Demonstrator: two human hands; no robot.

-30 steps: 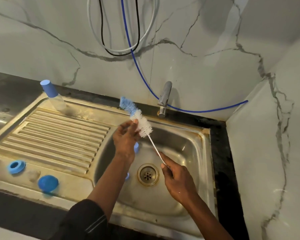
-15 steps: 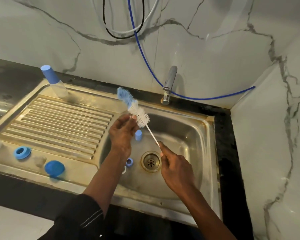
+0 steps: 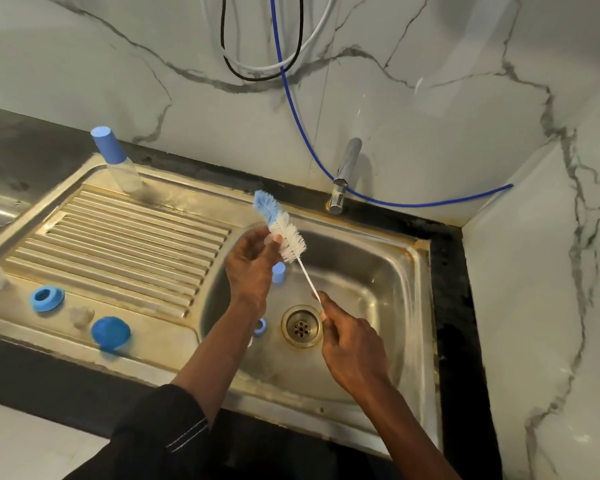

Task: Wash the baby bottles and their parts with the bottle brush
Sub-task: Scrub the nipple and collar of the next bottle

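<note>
Our R hand (image 3: 352, 344) pinches the bottle brush (image 3: 284, 230) by its wire handle, just above the drain (image 3: 301, 326). L hand (image 3: 248, 268), fingers curled, holds a small clear part (image 3: 269, 239) vs the bristles, too blurred to name. Blue cap (image 3: 278, 273) half hidden behind it. Blue ring (image 3: 260, 327) left of the drain, partly behind our forearm. Bottle (image 3: 118, 161) stands far back-left of the drain.

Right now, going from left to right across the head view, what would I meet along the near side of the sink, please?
Blue ring → clear teat → blue dome cap → left hand → drain → right hand, gripping the bottle brush by its handle.
</note>
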